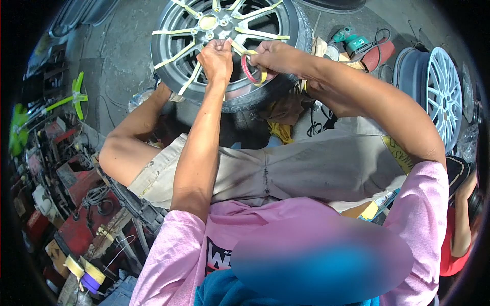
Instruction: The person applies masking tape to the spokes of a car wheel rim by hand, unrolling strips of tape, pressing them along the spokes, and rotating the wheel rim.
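A grey car wheel (220, 35) with a black tyre lies in front of me, and strips of pale yellow tape (179, 54) run along several of its spokes. My left hand (216, 57) is near the hub, its fingers pinched at the inner end of a tape strip on a spoke. Beside it, my right hand (270, 57) grips a tape roll (246, 70) with a pink-red core. Tape stretches between the two hands over the lower right spoke. The round hub centre (207, 22) is also covered in yellow.
A second, silver wheel (444, 97) stands at the right. A green power tool (352, 40) and red sandpaper-like sheet (378, 54) lie behind my right arm. Tools and red boxes (76, 219) crowd the left, near a bright green fan-shaped object (77, 96). Another person's arm (462, 219) shows at far right.
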### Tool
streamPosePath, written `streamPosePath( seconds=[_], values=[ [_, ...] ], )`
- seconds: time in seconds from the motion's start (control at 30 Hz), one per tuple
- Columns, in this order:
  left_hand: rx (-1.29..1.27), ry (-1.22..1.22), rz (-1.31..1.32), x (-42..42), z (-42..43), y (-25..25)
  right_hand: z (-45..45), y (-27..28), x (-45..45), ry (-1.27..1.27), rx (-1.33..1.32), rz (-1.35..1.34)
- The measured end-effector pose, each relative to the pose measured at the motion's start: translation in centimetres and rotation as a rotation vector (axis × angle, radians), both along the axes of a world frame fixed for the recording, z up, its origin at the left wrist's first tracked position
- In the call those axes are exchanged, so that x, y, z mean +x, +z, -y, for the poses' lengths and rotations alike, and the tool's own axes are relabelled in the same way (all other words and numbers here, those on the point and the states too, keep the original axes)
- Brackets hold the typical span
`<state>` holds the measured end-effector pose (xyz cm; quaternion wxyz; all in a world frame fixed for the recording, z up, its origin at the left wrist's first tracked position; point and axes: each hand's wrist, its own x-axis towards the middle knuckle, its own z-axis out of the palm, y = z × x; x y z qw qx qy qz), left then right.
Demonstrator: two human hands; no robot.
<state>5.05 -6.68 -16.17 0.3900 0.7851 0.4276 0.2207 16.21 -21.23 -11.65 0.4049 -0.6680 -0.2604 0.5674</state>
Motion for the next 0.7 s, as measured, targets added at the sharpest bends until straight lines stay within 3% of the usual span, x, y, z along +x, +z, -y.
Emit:
streamPosePath(
  seconds=[0.07, 0.13, 0.17, 0.23, 0.4, 0.47, 0.7],
  values=[
    [-0.140, 0.005, 0.083, 0.1, 0.0, 0.0, 0.1, -0.4, -0.3, 0.000, -0.026, 0.124],
    [-0.110, -0.006, 0.068, 0.1, -0.1, 0.0, 0.3, -1.4, -0.5, -0.004, 0.196, 0.619],
    [-0.083, -0.018, 0.052, 0.1, 0.0, 0.0, 0.2, -1.9, -0.4, -0.005, 0.195, 0.621],
    [-0.083, -0.020, 0.053, 0.1, 0.0, -0.1, 0.0, -2.0, -0.1, 0.122, 0.387, 0.884],
    [-0.043, 0.002, 0.068, 0.0, -0.4, -1.0, -0.6, -1.0, 0.4, 0.445, 0.134, 0.927],
    [0.110, -0.011, 0.023, -0.1, -0.1, -0.4, -1.2, -1.1, 0.3, 0.513, 0.096, 0.922],
    [0.030, 0.003, 0.081, -0.2, -0.1, -0.6, -2.0, -2.6, -1.2, 0.400, 0.046, 0.836]
  ],
)
